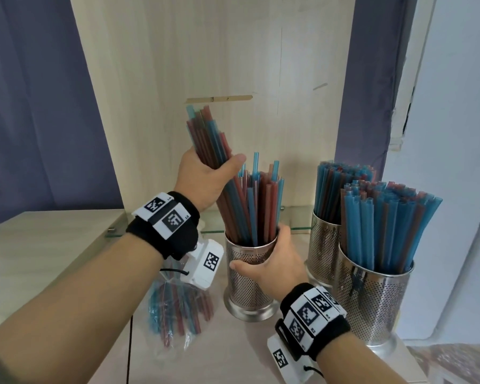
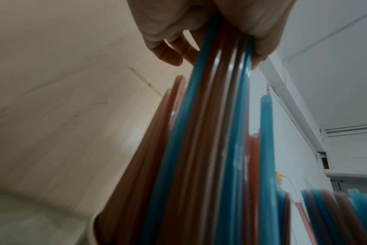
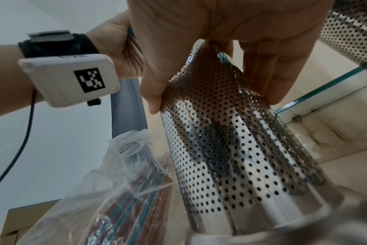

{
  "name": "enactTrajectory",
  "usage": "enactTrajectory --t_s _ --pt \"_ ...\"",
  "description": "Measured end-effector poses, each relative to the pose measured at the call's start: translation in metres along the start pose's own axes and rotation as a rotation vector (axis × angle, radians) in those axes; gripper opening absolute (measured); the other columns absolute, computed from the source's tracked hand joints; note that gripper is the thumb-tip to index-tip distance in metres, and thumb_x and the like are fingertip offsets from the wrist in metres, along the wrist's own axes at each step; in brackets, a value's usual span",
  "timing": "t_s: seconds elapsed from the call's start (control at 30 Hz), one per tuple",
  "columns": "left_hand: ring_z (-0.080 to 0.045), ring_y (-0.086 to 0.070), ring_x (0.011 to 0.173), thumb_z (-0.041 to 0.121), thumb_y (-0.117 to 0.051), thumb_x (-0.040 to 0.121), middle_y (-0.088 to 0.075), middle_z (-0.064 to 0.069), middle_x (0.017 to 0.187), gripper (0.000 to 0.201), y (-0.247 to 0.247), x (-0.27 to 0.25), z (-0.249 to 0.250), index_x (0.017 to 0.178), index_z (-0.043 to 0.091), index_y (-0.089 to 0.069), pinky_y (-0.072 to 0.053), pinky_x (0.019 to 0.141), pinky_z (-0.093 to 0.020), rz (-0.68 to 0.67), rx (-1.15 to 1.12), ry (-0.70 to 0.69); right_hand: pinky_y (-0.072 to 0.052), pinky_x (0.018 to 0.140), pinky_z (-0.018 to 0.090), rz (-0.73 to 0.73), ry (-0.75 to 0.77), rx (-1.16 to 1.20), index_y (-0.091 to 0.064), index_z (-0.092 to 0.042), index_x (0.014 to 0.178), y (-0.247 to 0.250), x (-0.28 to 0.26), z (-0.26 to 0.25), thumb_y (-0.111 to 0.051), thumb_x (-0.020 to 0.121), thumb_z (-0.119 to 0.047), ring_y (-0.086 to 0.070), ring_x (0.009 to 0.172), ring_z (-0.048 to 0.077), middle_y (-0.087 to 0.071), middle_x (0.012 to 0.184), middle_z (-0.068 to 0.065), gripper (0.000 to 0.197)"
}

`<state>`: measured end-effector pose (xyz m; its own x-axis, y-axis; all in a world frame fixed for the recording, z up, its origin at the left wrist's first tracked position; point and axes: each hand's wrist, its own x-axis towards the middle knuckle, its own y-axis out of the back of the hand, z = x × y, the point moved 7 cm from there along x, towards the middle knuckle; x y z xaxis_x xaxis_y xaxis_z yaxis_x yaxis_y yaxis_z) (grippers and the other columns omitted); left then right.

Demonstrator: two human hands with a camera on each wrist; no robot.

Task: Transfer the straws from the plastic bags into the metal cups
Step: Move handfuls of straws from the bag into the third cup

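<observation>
My left hand (image 1: 205, 177) grips a bundle of blue and red straws (image 1: 208, 137) at mid-length, tilted, with the lower ends inside the middle perforated metal cup (image 1: 245, 284). The left wrist view shows the same straw bundle (image 2: 210, 132) running down from my fingers (image 2: 168, 54). My right hand (image 1: 277, 261) wraps around the upper part of that cup, thumb in front; in the right wrist view its fingers (image 3: 262, 69) curl round the cup's wall (image 3: 230, 149). More straws (image 1: 263, 200) stand upright in this cup.
Two more perforated cups (image 1: 372, 300) (image 1: 323, 245), packed with straws, stand at the right. A clear plastic bag holding straws (image 1: 175, 309) lies left of the middle cup, also seen as the bag (image 3: 115, 182). A glass shelf edge (image 1: 211, 231) and wooden back panel (image 1: 205, 51) lie behind.
</observation>
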<state>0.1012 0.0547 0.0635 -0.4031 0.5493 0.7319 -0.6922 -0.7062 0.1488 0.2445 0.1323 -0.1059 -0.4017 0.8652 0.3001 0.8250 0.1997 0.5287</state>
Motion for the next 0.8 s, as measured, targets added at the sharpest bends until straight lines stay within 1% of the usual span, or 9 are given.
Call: enactTrajectory --t_s 0.13,0.27,0.37,0.43,0.5,0.57,0.67,0.73,0.8 --pt "-0.004 -0.066 0.076 0.024 -0.079 0.078 -0.066 0.002 0.081 0.023 -0.014 0.001 -0.026 0.088 0.011 -0.062 -0.054 0.073 -0.023 -0.163 0.051 0.101 -0.053 0.093 0.037 -0.002 0.005 -0.008 -0.026 -0.044 0.119 0.0 0.0 -0.002 -0.083 0.043 -0.066 -0.059 0.109 0.012 -0.057 0.121 -0.015 0.097" --pt "-0.02 -0.059 0.11 0.061 -0.081 0.055 -0.06 -0.004 0.112 0.075 -0.013 0.008 -0.053 0.113 0.027 -0.046 -0.053 0.093 -0.042 -0.085 0.16 0.206 -0.052 0.094 0.036 -0.004 0.012 -0.01 -0.025 -0.042 0.121 0.0 -0.001 -0.003 -0.084 0.046 -0.064 -0.059 0.11 0.012 -0.057 0.123 -0.014 0.099" --pt "-0.009 -0.063 0.093 0.039 -0.081 0.071 -0.062 0.0 0.099 0.052 -0.019 0.01 -0.049 0.11 0.017 -0.055 -0.055 0.087 -0.034 -0.116 0.144 0.191 -0.052 0.094 0.036 -0.004 0.015 -0.008 -0.024 -0.043 0.122 0.0 -0.001 -0.003 -0.084 0.045 -0.064 -0.059 0.11 0.011 -0.057 0.124 -0.014 0.1" --pt "0.0 -0.059 0.092 0.023 -0.078 0.078 -0.058 0.006 0.105 0.054 -0.023 0.012 -0.04 0.124 0.015 -0.05 -0.052 0.09 -0.026 -0.133 0.163 0.136 -0.053 0.095 0.036 -0.008 0.017 -0.006 -0.024 -0.042 0.123 0.0 -0.001 -0.002 -0.084 0.045 -0.064 -0.059 0.11 0.011 -0.057 0.124 -0.013 0.101" --pt "0.002 -0.047 0.119 0.016 -0.08 0.076 -0.041 0.003 0.136 0.093 -0.022 0.017 -0.031 0.146 0.02 -0.019 -0.04 0.103 -0.018 -0.123 0.171 0.032 -0.053 0.095 0.035 -0.012 0.019 -0.005 -0.024 -0.042 0.124 0.0 0.0 -0.002 -0.085 0.045 -0.065 -0.059 0.111 0.011 -0.057 0.124 -0.013 0.102" --pt "-0.005 -0.022 0.139 0.021 -0.083 0.07 -0.014 -0.003 0.156 0.119 -0.019 0.024 -0.025 0.151 0.022 0.003 -0.026 0.115 -0.028 -0.11 0.26 -0.085 -0.053 0.095 0.035 -0.013 0.021 -0.005 -0.024 -0.042 0.124 0.0 0.0 -0.002 -0.085 0.045 -0.065 -0.059 0.111 0.011 -0.057 0.124 -0.013 0.103" --pt "-0.025 -0.003 0.148 0.042 -0.081 0.063 0.001 -0.008 0.16 0.127 -0.016 0.034 -0.018 0.152 0.017 0.005 -0.013 0.12 -0.047 -0.109 0.532 -0.238 -0.053 0.095 0.034 -0.018 0.025 0.005 -0.024 -0.042 0.124 0.0 0.0 -0.001 -0.086 0.045 -0.064 -0.059 0.111 0.011 -0.057 0.124 -0.014 0.102" --pt "-0.025 -0.012 0.147 0.042 -0.083 0.064 -0.008 -0.006 0.159 0.122 -0.018 0.038 -0.015 0.153 0.018 -0.002 -0.018 0.119 -0.041 -0.164 0.553 -0.275 -0.052 0.095 0.033 -0.022 0.026 0.007 -0.024 -0.043 0.122 0.0 0.0 -0.001 -0.086 0.046 -0.064 -0.059 0.11 0.01 -0.057 0.124 -0.015 0.1" --pt "-0.012 -0.035 0.135 0.039 -0.084 0.066 -0.031 -0.001 0.15 0.108 -0.019 0.04 -0.015 0.151 0.018 -0.02 -0.032 0.111 -0.027 -0.212 0.518 -0.267 -0.052 0.095 0.032 -0.023 0.028 0.006 -0.024 -0.043 0.122 0.001 0.0 -0.002 -0.086 0.046 -0.063 -0.058 0.11 0.01 -0.057 0.123 -0.015 0.1"
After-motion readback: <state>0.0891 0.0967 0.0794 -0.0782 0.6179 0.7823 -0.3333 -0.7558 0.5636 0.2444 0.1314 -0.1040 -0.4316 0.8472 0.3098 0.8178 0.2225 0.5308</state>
